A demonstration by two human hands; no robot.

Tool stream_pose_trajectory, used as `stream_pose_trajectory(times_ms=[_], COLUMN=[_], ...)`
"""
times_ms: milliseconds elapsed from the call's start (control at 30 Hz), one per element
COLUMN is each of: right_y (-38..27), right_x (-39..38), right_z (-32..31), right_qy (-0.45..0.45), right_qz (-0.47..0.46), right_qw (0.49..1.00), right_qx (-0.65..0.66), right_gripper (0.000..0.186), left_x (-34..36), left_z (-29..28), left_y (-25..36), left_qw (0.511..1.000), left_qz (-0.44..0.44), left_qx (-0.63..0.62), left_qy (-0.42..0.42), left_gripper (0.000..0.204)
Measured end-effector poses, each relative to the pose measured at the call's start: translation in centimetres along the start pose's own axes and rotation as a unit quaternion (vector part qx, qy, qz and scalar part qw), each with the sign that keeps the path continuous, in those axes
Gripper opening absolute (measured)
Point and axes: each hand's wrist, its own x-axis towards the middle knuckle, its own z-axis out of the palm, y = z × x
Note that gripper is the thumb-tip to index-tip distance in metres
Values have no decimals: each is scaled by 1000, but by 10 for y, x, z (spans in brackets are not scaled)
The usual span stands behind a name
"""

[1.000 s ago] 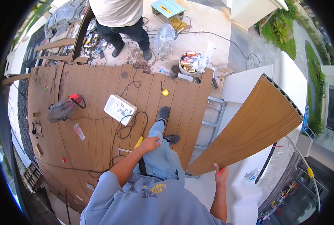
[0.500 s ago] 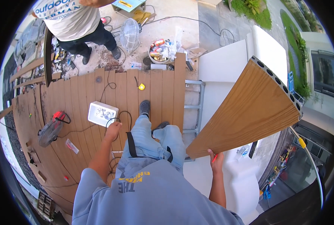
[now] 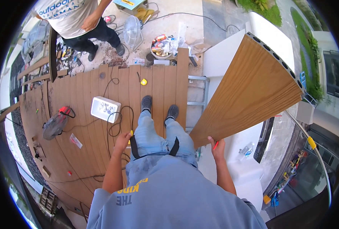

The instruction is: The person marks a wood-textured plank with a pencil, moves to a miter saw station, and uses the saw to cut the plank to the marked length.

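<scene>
My right hand [image 3: 217, 147] grips the lower edge of a long wood-grain plank [image 3: 242, 89], with a slim red object [image 3: 215, 145] also in its fingers. The plank slants up to the right and shows round holes along its cut end. My left hand [image 3: 121, 142] is curled beside my thigh, next to a small yellow piece [image 3: 131, 133]; what it holds, if anything, is unclear. My feet stand on brown deck boards [image 3: 158, 86], near a yellow tape measure [image 3: 144, 81] and a white plastic tub [image 3: 100, 103] with cords around it.
A person [image 3: 64, 19] stands at upper left beside loose boards and debris [image 3: 36, 74]. A red-and-grey fan [image 3: 55, 124] lies on the deck. A white fan [image 3: 132, 30] and a bucket of packets [image 3: 161, 47] sit beyond. A metal ladder [image 3: 196, 101] lies by the deck's right edge.
My feet now stand side by side where one was behind the other. The plank's far end has swung up and left in view. My left hand has lowered. The other person's arm has dropped.
</scene>
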Motion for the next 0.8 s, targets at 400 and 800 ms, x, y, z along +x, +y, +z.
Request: stream_pose_trajectory(times_ms=[400,800], right_y=[27,3], right_x=[2,-12], right_z=[-21,-10], right_qy=[15,-14], right_qz=[-22,5], right_qw=[999,1000], right_qx=[33,0], right_gripper=[28,31], left_x=[-58,-27], left_z=[52,40], left_y=[-61,-37], left_qw=[987,974], left_qz=[-124,-31], left_qx=[-102,-226], left_qy=[-13,10], left_gripper=[39,36])
